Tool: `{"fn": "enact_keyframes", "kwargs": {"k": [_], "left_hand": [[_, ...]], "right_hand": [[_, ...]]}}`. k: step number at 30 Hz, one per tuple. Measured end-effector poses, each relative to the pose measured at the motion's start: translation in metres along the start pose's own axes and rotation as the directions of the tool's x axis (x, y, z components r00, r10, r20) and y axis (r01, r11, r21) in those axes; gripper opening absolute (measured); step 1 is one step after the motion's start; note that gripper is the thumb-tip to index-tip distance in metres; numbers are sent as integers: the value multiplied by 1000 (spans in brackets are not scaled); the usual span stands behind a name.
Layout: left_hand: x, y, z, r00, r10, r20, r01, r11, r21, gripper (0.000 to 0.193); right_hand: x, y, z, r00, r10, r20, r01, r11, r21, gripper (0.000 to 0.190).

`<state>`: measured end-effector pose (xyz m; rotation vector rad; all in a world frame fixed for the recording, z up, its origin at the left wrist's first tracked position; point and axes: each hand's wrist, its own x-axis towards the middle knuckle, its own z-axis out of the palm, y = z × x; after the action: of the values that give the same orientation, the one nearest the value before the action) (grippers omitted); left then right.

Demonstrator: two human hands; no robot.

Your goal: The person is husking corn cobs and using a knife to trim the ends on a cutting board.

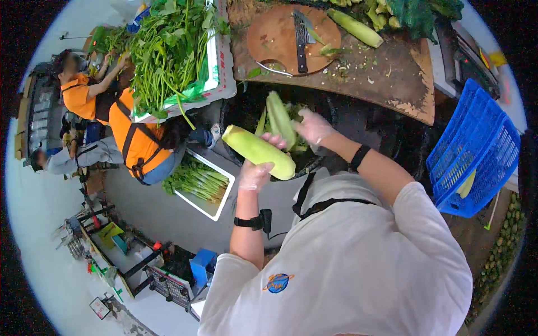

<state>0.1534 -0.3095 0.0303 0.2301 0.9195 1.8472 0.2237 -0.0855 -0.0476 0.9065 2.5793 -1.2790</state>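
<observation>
My left hand, in a clear plastic glove, holds a thick pale green stem vegetable with smooth sides. My right hand, also gloved, is to the right, beside a long pale green leaf or peel piece; the fingers are partly blurred, and whether they grip it is unclear. Both hands are over a black bin with green scraps in it. Beyond the bin, a cleaver lies on a round wooden cutting board. Another pale green stem vegetable rests right of the board.
The worn table edge lies ahead. A foam box heaped with leafy greens is at the upper left; another foam tray of greens stands on the floor. A blue plastic basket is at the right. People in orange are at the left.
</observation>
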Motion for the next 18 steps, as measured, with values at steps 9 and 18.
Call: {"fn": "enact_keyframes", "kwargs": {"k": [9,18], "left_hand": [[48,-19,68,984,173,32,-169,884,435,100],[123,-93,234,940,-221,259,-72,614,786,113]], "right_hand": [[-87,-16,-103,753,-572,326,390,787,478,76],[-162,124,-197,902,-233,-365,368,857,361,59]]}}
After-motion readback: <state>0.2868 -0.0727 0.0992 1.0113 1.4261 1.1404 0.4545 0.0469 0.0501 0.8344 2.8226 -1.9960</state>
